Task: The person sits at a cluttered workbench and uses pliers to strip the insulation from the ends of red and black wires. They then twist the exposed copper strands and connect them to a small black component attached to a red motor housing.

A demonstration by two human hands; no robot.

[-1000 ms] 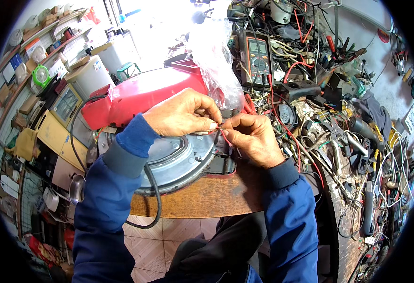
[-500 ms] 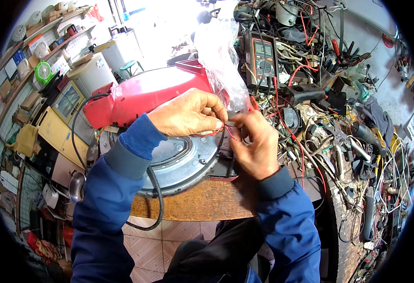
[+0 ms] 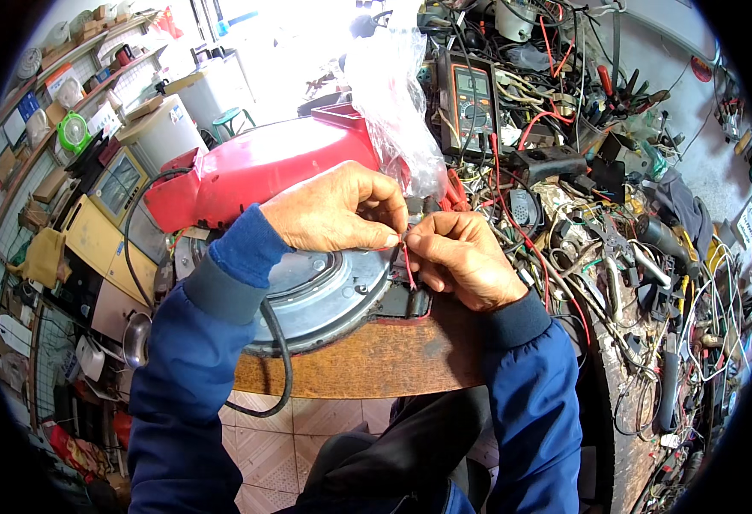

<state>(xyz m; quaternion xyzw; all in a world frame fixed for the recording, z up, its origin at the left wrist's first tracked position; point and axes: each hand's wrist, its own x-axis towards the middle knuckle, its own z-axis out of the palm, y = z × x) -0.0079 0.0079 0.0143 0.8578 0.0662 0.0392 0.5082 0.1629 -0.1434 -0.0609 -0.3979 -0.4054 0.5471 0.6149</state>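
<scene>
Thumb and forefinger of my left hand (image 3: pixel 342 206) pinch a thin red wire close to its end. My right hand (image 3: pixel 466 257) meets it there, its thumb and forefinger closed on the wire too. A red wire tail (image 3: pixel 409 272) hangs below the two pinches. Both hands are over the edge of a round grey appliance base (image 3: pixel 320 295) that lies on the wooden table. Behind my left hand lies a glossy red plastic housing (image 3: pixel 265 167). The exact wire ends between my fingertips are too small to make out.
A multimeter (image 3: pixel 476 103) stands behind my right hand, beside a clear plastic bag (image 3: pixel 402 111). Tangled cables and tools cover the bench on the right. A black cord (image 3: pixel 283 351) loops over the wooden table's (image 3: pixel 350 370) front edge. Shelves with boxes line the left.
My right hand, blurred before, has turned and steadied, with its thumb and forefinger now pinching the wire beside my left fingertips. The red tail now hangs straighter down.
</scene>
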